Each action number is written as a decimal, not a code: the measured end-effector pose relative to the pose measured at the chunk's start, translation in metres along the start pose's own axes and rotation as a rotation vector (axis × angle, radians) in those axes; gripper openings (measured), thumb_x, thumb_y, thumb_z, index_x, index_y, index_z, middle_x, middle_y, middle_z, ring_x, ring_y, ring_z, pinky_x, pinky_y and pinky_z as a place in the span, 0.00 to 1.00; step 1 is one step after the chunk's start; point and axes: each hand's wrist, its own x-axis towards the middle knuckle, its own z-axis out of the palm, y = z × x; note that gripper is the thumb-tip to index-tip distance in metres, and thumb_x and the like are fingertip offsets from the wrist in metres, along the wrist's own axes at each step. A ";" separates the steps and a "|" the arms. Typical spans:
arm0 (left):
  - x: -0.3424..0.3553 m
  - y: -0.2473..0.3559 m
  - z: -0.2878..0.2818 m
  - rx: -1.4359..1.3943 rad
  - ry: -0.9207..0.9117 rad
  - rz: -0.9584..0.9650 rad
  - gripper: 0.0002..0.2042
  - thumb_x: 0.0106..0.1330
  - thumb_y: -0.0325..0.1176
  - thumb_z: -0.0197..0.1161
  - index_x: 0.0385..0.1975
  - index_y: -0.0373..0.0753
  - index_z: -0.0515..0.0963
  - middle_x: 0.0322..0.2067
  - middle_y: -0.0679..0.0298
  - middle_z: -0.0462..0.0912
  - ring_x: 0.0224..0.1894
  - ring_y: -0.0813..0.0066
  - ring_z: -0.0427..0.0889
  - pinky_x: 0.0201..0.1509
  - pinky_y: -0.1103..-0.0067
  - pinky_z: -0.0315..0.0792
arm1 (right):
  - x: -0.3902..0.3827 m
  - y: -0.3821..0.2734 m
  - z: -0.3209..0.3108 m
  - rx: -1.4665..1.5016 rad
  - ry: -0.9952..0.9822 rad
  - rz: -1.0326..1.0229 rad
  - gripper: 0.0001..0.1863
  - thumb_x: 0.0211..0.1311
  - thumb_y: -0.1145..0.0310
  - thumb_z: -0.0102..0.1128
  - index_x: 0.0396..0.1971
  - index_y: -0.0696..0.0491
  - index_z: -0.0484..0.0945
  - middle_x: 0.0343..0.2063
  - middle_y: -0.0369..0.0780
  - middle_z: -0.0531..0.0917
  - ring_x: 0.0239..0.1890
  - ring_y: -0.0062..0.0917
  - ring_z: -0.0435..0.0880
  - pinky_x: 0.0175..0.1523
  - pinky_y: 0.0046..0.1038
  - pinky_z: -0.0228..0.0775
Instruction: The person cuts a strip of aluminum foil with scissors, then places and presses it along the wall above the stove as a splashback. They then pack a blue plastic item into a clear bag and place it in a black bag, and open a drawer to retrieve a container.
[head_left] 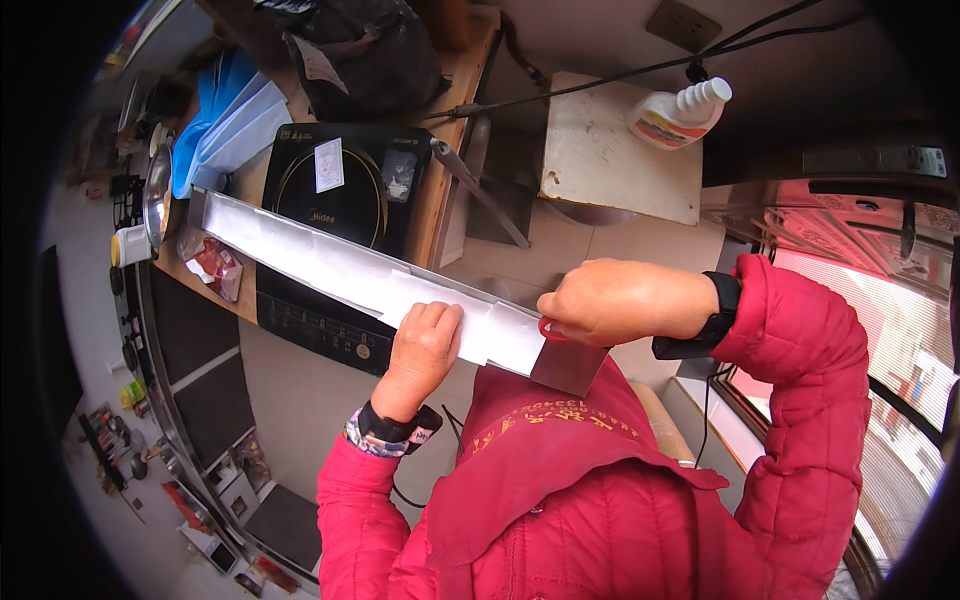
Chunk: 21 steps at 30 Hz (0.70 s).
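Observation:
A long, narrow metal tray (567,368) slants from the cooktop down to my lap. White paper strips (400,288) line it, overlapping in places. The fingers of my left hand (424,350) are bent over the near edge, pressing on the paper around the tray's middle. Near the closest end, my right hand (628,300) is closed in a fist above the tray. A red loop handle (548,328), like that of scissors, shows at its fingers; the rest of that tool is hidden. Bare metal shows at this end, below the right hand.
The tray crosses a black induction cooktop (325,185) on a wooden counter. Around it are a black plastic bag (365,65), blue packaging (235,120) and a small red packet (215,265). A white bottle (680,112) stands on a pale board (590,135), with a cable (590,92) running across.

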 end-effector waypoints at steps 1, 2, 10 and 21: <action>0.000 0.000 -0.001 -0.008 0.004 0.007 0.11 0.49 0.22 0.61 0.33 0.35 0.72 0.27 0.58 0.74 0.30 0.59 0.73 0.35 0.70 0.70 | -0.002 -0.001 -0.002 0.007 0.005 0.006 0.11 0.59 0.66 0.50 0.26 0.59 0.70 0.19 0.51 0.76 0.24 0.48 0.75 0.29 0.40 0.66; 0.000 0.000 -0.002 -0.012 0.006 0.015 0.11 0.49 0.22 0.61 0.34 0.34 0.72 0.27 0.58 0.74 0.30 0.59 0.73 0.35 0.70 0.70 | -0.004 -0.002 -0.005 0.022 0.047 -0.011 0.10 0.58 0.67 0.51 0.27 0.59 0.70 0.19 0.50 0.76 0.24 0.47 0.75 0.29 0.40 0.66; 0.006 -0.004 0.001 -0.023 -0.016 -0.010 0.13 0.50 0.23 0.61 0.37 0.34 0.71 0.28 0.57 0.75 0.31 0.60 0.74 0.35 0.71 0.70 | -0.021 -0.011 -0.026 0.217 0.268 -0.100 0.06 0.59 0.70 0.52 0.30 0.58 0.72 0.20 0.47 0.76 0.24 0.42 0.77 0.29 0.34 0.67; -0.010 -0.010 -0.004 -0.066 0.104 -0.032 0.13 0.51 0.24 0.61 0.38 0.34 0.72 0.31 0.56 0.77 0.34 0.58 0.76 0.38 0.70 0.72 | 0.005 -0.014 0.016 0.435 0.417 -0.090 0.08 0.58 0.70 0.54 0.34 0.58 0.75 0.24 0.48 0.78 0.28 0.41 0.78 0.32 0.33 0.69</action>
